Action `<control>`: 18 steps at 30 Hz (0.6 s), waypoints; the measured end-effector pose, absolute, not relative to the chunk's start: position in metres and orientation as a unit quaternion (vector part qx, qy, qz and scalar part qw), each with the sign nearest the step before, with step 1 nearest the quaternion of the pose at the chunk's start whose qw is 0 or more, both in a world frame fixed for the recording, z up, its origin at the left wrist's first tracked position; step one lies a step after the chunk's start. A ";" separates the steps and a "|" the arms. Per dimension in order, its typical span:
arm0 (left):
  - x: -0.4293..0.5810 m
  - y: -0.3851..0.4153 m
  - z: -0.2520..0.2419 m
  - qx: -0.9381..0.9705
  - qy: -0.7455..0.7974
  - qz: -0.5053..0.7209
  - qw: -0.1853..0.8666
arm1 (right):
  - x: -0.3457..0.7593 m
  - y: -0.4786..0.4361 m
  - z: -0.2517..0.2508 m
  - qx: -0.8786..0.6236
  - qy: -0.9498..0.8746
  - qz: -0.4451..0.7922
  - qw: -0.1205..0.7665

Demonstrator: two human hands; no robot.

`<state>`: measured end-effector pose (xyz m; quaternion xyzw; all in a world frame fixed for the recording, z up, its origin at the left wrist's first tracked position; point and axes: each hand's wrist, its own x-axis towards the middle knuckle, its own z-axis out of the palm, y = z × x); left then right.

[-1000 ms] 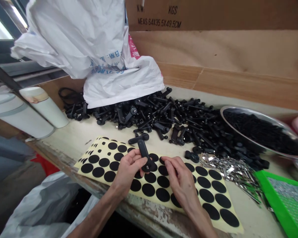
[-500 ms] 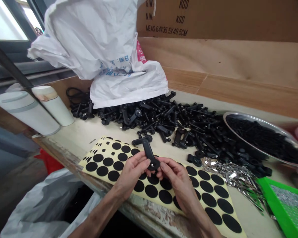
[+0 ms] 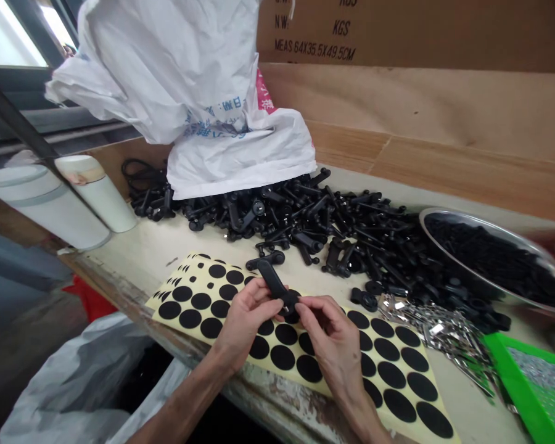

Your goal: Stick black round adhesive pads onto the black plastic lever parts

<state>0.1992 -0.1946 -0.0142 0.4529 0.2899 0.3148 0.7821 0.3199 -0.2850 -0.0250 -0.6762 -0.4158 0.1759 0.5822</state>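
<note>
My left hand grips a black plastic lever part by its round end, the arm of the part pointing up and away. My right hand has its fingertips pinched against that same round end; whether a black disc is under them is hidden. Both hands hover over a yellow sheet covered with black round stickers, which lies at the front edge of the bench.
A heap of black lever parts spills from a white sack. At right are a steel bowl of small black pieces, a pile of metal clips and a green tray. White containers stand left.
My right hand rose from the sticker sheet to the round end of the lever part. My left hand kept hold of the part, tilting it slightly.
</note>
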 end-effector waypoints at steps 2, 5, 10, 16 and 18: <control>0.200 -0.196 -0.014 0.466 0.296 0.317 0.771 | 0.319 -0.285 -0.025 -0.689 -0.439 0.117 0.564; 0.202 -0.200 -0.014 0.476 0.299 0.330 0.758 | 0.318 -0.286 -0.026 -0.697 -0.475 0.023 0.537; 0.205 -0.205 -0.012 0.491 0.295 0.359 0.737 | 0.316 -0.285 -0.029 -0.700 -0.505 -0.072 0.499; 0.205 -0.205 -0.015 0.495 0.290 0.369 0.731 | 0.315 -0.283 -0.025 -0.713 -0.465 0.053 0.522; 0.205 -0.206 -0.016 0.497 0.291 0.374 0.727 | 0.316 -0.283 -0.023 -0.711 -0.436 0.126 0.537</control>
